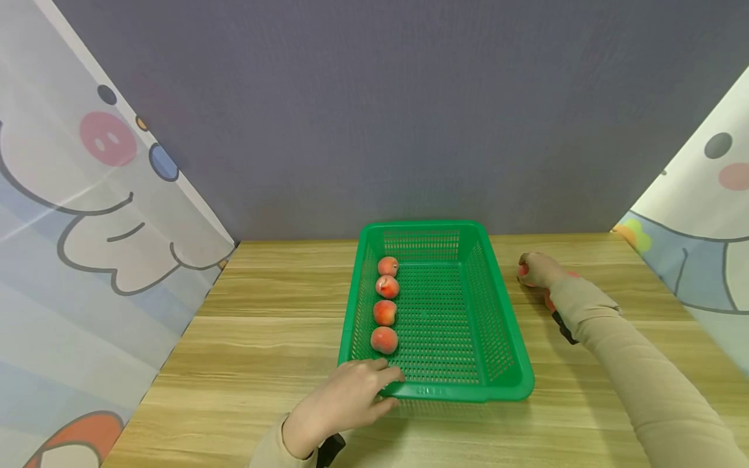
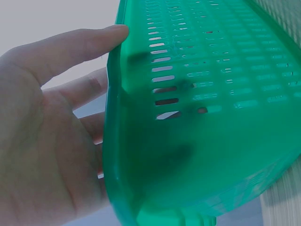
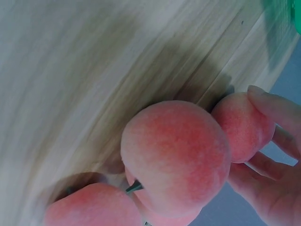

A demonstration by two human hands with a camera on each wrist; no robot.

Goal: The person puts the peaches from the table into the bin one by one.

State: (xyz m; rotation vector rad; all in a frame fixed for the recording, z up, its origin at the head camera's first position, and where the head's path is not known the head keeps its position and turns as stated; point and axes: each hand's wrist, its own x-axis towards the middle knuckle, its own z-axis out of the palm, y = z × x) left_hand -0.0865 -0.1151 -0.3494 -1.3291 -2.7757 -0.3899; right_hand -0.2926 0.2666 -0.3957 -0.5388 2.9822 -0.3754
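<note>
A green plastic basket stands on the wooden table, with several peaches lined up along its left side. My left hand holds the basket's near rim by the left corner; in the left wrist view the thumb lies at the rim and the fingers go over to its other side. Right of the basket, my right hand grips a peach between thumb and fingers, close over the table. Beside it lie more peaches, a large one and another, which my wrist partly hides in the head view.
A grey wall panel rises behind the table. Cartoon-printed sheets hang on both sides. The basket's far rim is close to the panel.
</note>
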